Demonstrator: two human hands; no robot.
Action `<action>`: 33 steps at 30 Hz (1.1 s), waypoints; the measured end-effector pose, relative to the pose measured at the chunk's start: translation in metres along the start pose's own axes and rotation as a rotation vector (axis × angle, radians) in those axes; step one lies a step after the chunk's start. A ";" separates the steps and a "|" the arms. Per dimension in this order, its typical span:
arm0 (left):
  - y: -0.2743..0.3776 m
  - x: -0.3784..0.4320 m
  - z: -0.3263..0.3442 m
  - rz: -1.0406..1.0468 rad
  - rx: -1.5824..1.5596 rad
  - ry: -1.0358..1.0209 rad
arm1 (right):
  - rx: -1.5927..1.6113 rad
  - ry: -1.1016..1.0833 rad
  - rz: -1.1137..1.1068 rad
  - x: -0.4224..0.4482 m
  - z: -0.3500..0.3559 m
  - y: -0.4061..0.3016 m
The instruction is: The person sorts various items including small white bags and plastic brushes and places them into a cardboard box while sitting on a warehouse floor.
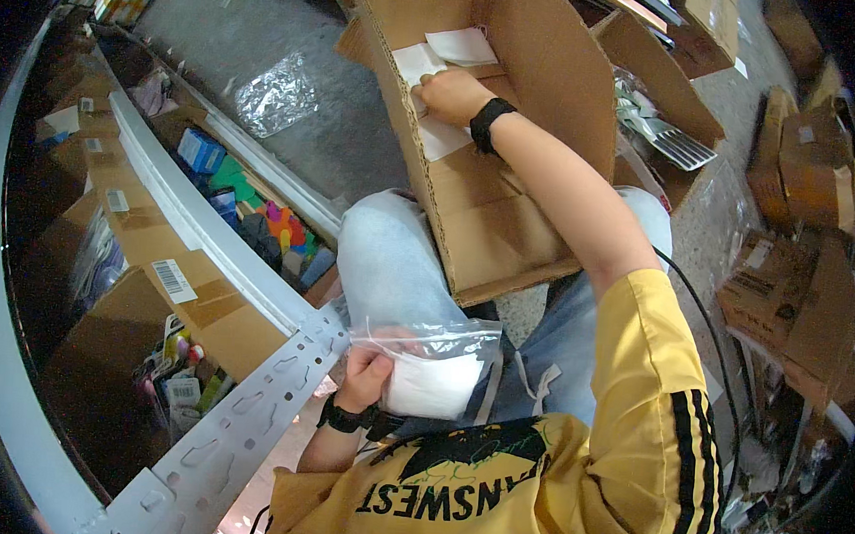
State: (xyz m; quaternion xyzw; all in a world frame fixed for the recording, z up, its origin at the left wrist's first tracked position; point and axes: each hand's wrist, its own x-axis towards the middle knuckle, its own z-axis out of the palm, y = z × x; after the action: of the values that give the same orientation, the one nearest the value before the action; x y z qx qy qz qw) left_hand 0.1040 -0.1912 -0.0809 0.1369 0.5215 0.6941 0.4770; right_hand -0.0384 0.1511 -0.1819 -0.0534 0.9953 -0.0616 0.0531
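Near my lap, my left hand (368, 370) grips the edge of a clear zip bag (435, 378) that contains a stack of white, flat, soft-looking sheets. My right hand (452, 96) reaches into an open cardboard box (510, 235) standing between my knees. Its fingers are curled at a white flat piece (416, 64) by the box's left wall; whether they grip it is hidden. Another white piece (461, 47) lies just beyond the hand, and a further white piece (441, 139) lies nearer to me on the box's bottom.
A metal shelf frame (243, 402) runs along my left, with boxes of small packaged goods (185, 392) and colourful items (283, 225). To the right, a slotted spatula (674, 142) lies in another cardboard box (674, 84). Clear plastic (280, 93) lies on the floor; a black cable (707, 313) passes my right arm.
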 end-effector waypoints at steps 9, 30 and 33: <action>0.000 -0.001 0.002 0.003 0.021 0.059 | 0.155 0.256 0.017 -0.022 -0.022 0.004; 0.000 -0.002 0.000 0.033 -0.035 0.057 | -0.058 0.013 -0.096 -0.050 -0.044 -0.029; -0.004 -0.001 -0.002 0.013 -0.039 0.034 | 0.033 0.177 0.146 -0.037 -0.060 -0.003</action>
State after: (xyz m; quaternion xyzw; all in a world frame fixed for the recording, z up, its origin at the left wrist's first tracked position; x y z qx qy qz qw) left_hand 0.1053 -0.1931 -0.0845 0.1190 0.5151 0.7093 0.4662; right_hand -0.0085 0.1595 -0.1191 0.0258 0.9961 -0.0785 -0.0297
